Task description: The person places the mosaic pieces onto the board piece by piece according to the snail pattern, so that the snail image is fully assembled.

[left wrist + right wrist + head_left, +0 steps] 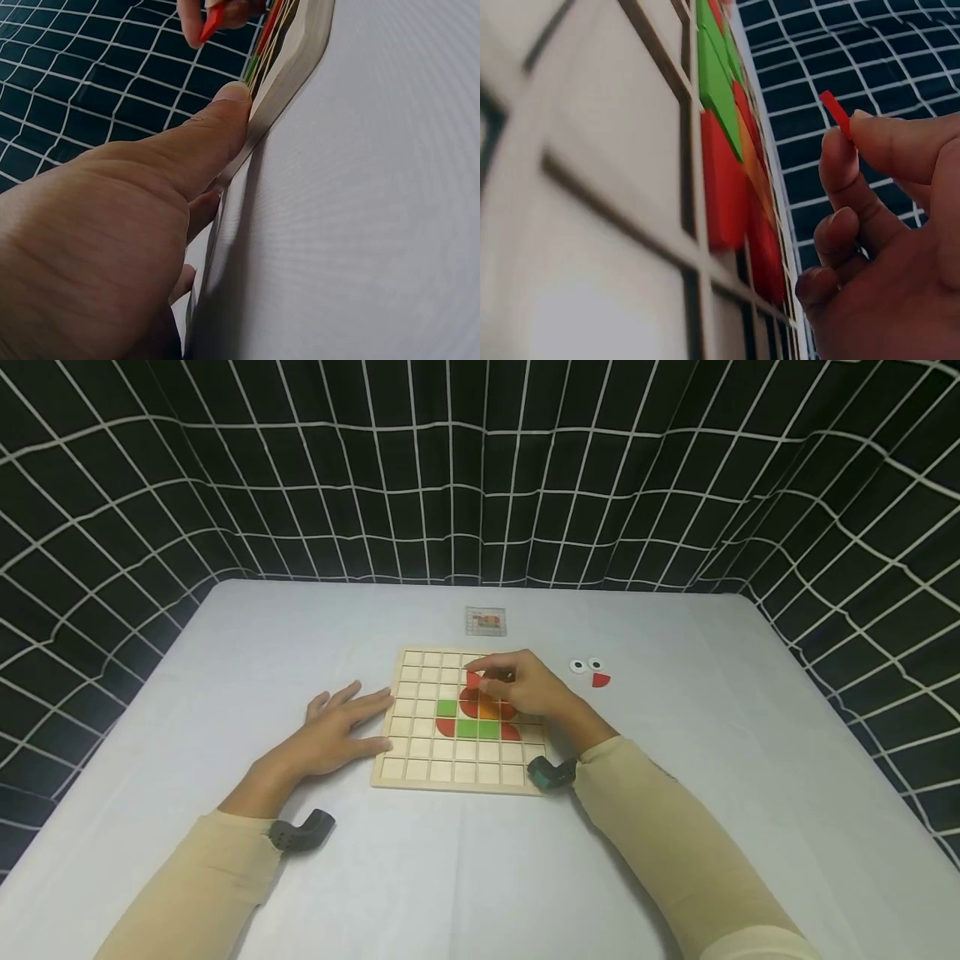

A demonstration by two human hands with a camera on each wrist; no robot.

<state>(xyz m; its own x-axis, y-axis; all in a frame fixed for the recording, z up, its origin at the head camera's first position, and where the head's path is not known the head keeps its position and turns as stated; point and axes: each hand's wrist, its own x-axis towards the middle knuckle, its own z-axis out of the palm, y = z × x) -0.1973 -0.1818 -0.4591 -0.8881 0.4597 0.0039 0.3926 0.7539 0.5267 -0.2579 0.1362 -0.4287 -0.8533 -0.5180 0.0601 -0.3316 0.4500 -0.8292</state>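
Between thumb and index finger, my right hand (528,685) pinches a small red piece (836,114), held just above a wooden grid board (420,770). The piece's full shape is hard to tell; the right wrist view shows it nearly edge-on. Below it, several pieces sit in the grid's cells: green squares (467,728), an orange piece (489,708), and red rounded pieces (446,727). The right hand partly covers this cluster. My left hand (333,735) lies at the board's left side, fingers extended, thumb (217,120) touching the wooden edge.
Behind the board lies a small picture card (486,622). To its right are two white discs with dark centres (596,663) and a red quarter-round piece (601,680). A white cloth covers the table (420,877); dark netted walls (480,468) surround it.
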